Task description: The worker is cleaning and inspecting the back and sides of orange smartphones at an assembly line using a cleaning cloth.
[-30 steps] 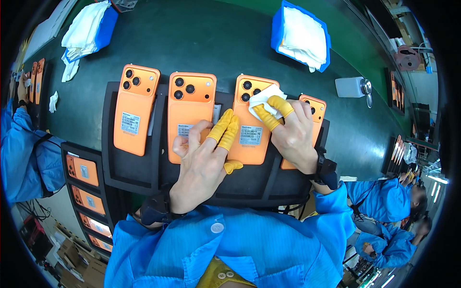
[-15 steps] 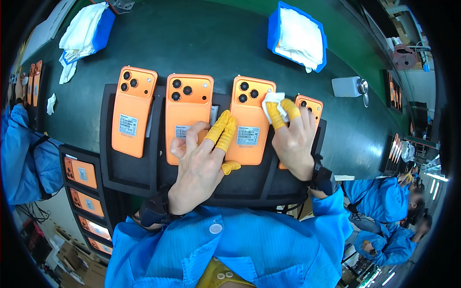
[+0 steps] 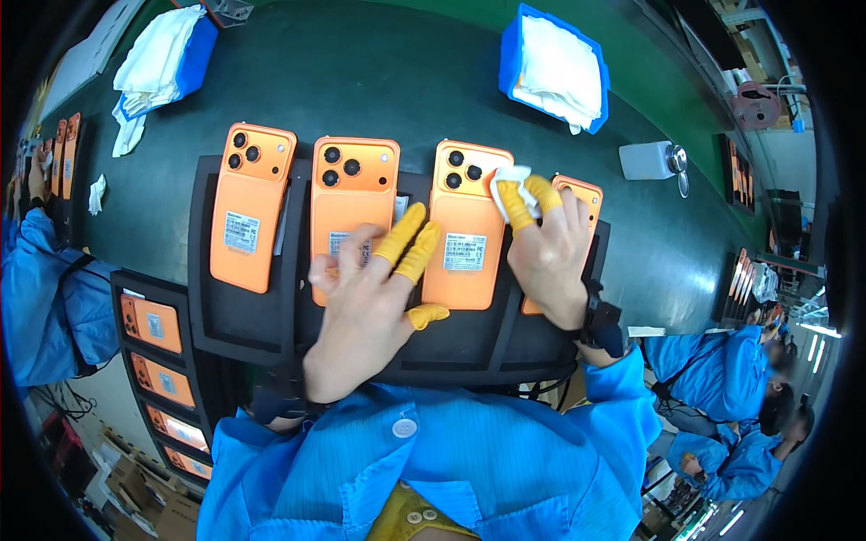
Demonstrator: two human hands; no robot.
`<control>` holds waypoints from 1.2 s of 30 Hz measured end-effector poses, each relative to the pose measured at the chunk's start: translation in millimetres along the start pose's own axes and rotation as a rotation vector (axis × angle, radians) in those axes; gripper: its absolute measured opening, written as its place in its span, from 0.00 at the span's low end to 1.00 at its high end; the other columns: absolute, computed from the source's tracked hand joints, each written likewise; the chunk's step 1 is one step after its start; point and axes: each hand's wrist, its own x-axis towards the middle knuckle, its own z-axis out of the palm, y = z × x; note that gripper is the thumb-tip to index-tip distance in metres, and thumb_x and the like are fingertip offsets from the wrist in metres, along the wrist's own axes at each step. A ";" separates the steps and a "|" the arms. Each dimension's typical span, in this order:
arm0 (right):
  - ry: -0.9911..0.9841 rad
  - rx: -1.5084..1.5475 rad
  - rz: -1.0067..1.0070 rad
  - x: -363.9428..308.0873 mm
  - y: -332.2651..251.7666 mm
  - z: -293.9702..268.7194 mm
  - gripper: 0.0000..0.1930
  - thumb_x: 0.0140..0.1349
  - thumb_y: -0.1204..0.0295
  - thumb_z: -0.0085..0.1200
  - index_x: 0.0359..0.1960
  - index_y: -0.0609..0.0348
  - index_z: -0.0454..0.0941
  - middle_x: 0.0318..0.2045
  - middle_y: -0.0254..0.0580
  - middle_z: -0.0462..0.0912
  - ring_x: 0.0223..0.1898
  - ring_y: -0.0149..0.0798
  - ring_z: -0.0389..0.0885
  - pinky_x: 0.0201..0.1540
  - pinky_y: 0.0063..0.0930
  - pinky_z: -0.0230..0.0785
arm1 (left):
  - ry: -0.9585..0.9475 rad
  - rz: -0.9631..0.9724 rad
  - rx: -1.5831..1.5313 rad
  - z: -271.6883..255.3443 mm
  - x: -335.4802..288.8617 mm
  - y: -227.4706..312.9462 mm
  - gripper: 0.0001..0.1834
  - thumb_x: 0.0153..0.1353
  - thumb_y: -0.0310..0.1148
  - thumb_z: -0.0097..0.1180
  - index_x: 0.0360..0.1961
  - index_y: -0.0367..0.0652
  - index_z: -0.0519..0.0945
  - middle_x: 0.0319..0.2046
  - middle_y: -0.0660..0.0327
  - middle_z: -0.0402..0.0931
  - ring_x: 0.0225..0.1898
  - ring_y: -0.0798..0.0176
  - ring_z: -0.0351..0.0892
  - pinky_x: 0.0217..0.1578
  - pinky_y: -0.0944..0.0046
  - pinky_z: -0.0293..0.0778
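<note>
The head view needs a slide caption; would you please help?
Right hand's fingers hold a white cloth at the edge of an orange phone.

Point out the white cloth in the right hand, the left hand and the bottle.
White cloth (image 3: 513, 173): head view, upper part.
Left hand (image 3: 364, 311): head view, its back.
Bottle (image 3: 644, 161): head view, its pale body.

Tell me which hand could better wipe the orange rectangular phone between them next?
Probably the right hand: it holds the crumpled white cloth by the phone's right edge. The left hand shows no cloth.

Bright o/h, w/ glare on tabletop at R, fisheye-bent edges, blk corners.
</note>
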 end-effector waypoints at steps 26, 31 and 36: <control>-0.031 0.308 -0.273 71.9 -59.6 23.2 0.12 0.42 0.75 0.56 0.31 0.64 0.81 0.37 0.46 0.75 0.38 0.42 0.71 0.39 0.34 0.63 | 0.100 -0.176 0.148 -24.7 -43.5 -34.7 0.36 0.43 0.44 0.68 0.56 0.47 0.73 0.60 0.57 0.62 0.63 0.48 0.51 0.49 0.44 0.44; 0.006 0.240 -0.265 72.0 -54.9 23.7 0.13 0.42 0.75 0.56 0.33 0.64 0.82 0.38 0.46 0.76 0.38 0.43 0.72 0.39 0.35 0.63 | 0.079 -0.172 0.089 -21.3 -43.3 -36.6 0.36 0.39 0.38 0.70 0.54 0.49 0.74 0.58 0.60 0.66 0.64 0.48 0.50 0.50 0.42 0.44; -0.053 0.293 -0.315 67.7 -64.5 23.6 0.12 0.41 0.75 0.57 0.31 0.62 0.82 0.39 0.46 0.76 0.39 0.43 0.72 0.39 0.37 0.63 | 0.127 -0.214 0.106 -20.4 -44.9 -35.7 0.37 0.39 0.37 0.70 0.56 0.47 0.73 0.59 0.57 0.64 0.64 0.48 0.50 0.49 0.42 0.44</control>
